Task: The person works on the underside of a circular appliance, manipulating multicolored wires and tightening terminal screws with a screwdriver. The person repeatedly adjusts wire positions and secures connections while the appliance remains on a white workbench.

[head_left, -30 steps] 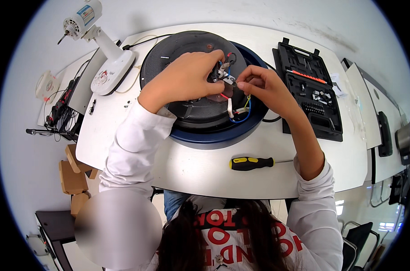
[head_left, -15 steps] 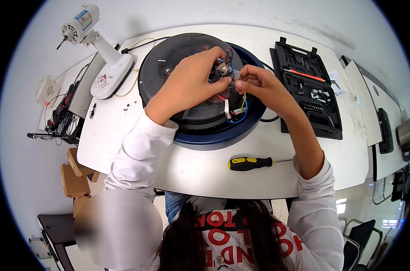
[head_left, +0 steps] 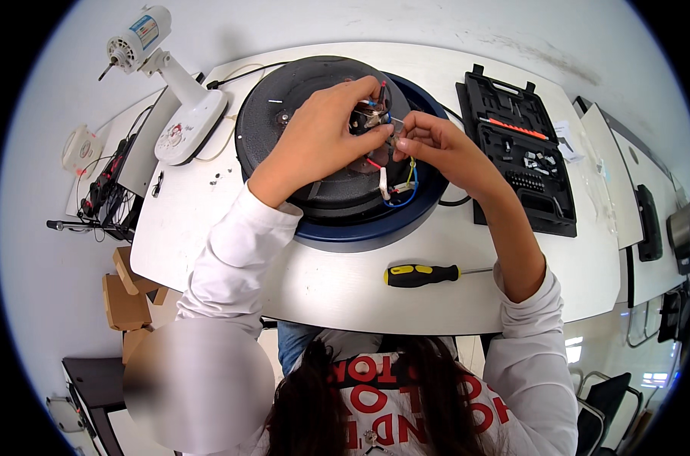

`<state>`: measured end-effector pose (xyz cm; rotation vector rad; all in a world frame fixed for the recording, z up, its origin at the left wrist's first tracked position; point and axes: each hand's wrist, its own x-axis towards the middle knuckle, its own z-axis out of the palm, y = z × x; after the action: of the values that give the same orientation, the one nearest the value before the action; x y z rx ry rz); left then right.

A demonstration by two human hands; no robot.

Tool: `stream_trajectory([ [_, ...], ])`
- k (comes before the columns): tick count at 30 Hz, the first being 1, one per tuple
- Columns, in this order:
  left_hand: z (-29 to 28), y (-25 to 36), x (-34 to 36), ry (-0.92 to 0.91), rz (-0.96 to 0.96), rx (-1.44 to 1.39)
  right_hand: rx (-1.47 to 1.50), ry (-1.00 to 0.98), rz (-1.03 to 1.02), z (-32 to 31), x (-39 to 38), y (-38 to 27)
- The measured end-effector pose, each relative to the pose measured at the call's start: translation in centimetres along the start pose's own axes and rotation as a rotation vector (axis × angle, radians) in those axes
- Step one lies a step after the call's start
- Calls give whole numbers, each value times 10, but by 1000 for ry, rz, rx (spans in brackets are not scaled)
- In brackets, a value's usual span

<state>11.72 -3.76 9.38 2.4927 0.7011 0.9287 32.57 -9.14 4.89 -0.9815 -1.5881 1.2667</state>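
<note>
Black round appliance base [head_left: 314,175], underside up on its dark blue rim, at the far middle of the white desk [head_left: 314,285] — wiring exposed near its centre. Left hand [head_left: 318,140] lies over the base, fingertips pinched shut on the small terminal cluster [head_left: 371,114]. Right hand [head_left: 436,148] meets it from the right, grip closed on a thin wire end; exactly which lead cannot be told. Red, blue and yellow-green wires [head_left: 402,186] loop loose below the fingers.

Risk, as judged: the fine leads could slip from the pinch or tear at the terminal if pulled sideways; a sleeve could nudge the yellow-and-black screwdriver [head_left: 421,274] off the near edge.

Containers: open black tool case [head_left: 523,144], right side of the desk — holds a red-handled driver and rows of small bits, several slots apparently vacant.
</note>
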Motion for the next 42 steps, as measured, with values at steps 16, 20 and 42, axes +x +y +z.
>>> stream_trajectory([
  [16, -4, -2, -2, -53, -118, -33, -159, 191, -176, 19, 2, 5],
  [20, -5, -6, -3, -57, -76, -81, -137, 206, -183, 23, 3, 3],
  [42, -32, -26, -19, 82, -125, -153, -3, 191, -120, 13, 6, 5],
])
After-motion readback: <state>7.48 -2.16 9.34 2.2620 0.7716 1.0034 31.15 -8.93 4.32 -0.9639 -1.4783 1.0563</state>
